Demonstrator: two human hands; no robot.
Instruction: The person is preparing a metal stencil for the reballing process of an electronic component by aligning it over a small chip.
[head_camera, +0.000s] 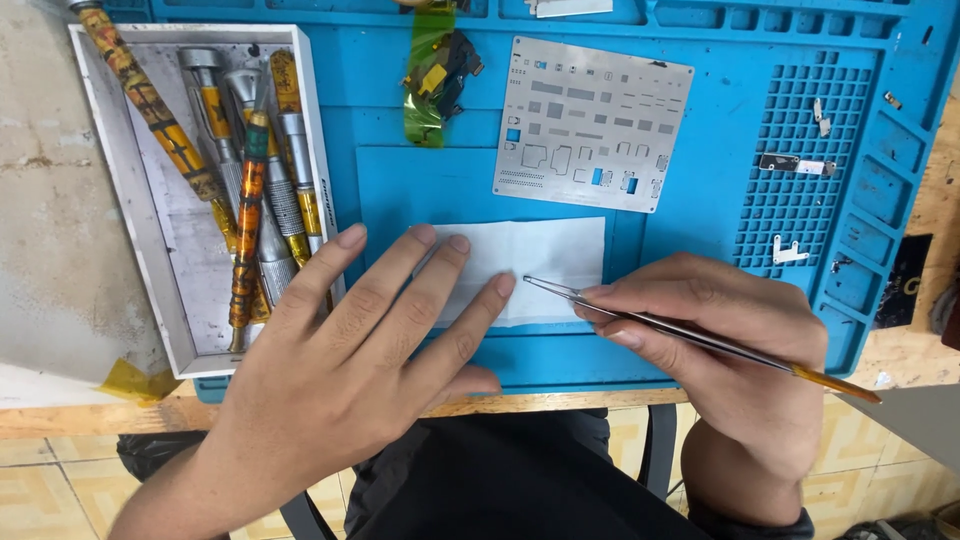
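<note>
My left hand (360, 350) lies flat with its fingers spread, pressing the left part of a white folded tissue (545, 255) onto the blue work mat (700, 240). My right hand (720, 340) grips metal tweezers (660, 325) with an amber-taped end. The tweezer tips rest on the tissue, close to my left fingertips.
A white tray (150, 250) at the left holds several screwdrivers (250, 190). Farther back on the mat lie a metal stencil plate (590, 125) and a small part with yellow-green tape (435, 75). Small metal brackets (795, 165) sit on the mat's gridded right section. The table edge runs just below my hands.
</note>
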